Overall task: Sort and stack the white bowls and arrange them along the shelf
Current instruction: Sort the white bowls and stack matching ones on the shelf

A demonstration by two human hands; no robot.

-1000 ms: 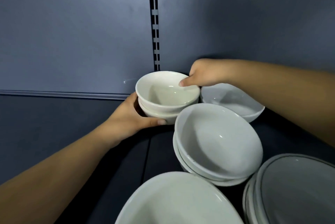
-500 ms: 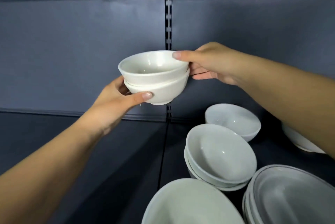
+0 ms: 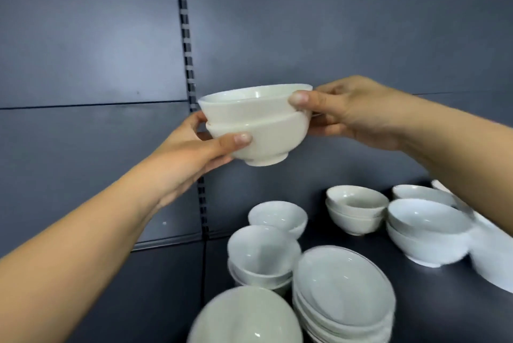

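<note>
A stack of two small cream-white bowls (image 3: 258, 126) hangs in the air well above the dark shelf (image 3: 433, 298). My left hand (image 3: 194, 153) grips the lower bowl from the left, thumb across its front wall. From the right, my right hand (image 3: 352, 112) holds the upper bowl, its thumb pressed on the rim. Below on the shelf stand a single small bowl (image 3: 277, 216), a stack of small bowls (image 3: 262, 256), a similar cream stack (image 3: 356, 210) and a stack of larger bowls (image 3: 427, 231).
A stack of wide shallow plates (image 3: 344, 295) and a large bowl (image 3: 244, 317) sit near the front edge. More white dishes (image 3: 488, 259) lie at the right. A slotted upright (image 3: 186, 37) runs down the grey back panel. The shelf's left part is bare.
Both hands have lifted the two-bowl stack off the shelf and carried it up and to the right. The view has swung right, showing more bowls.
</note>
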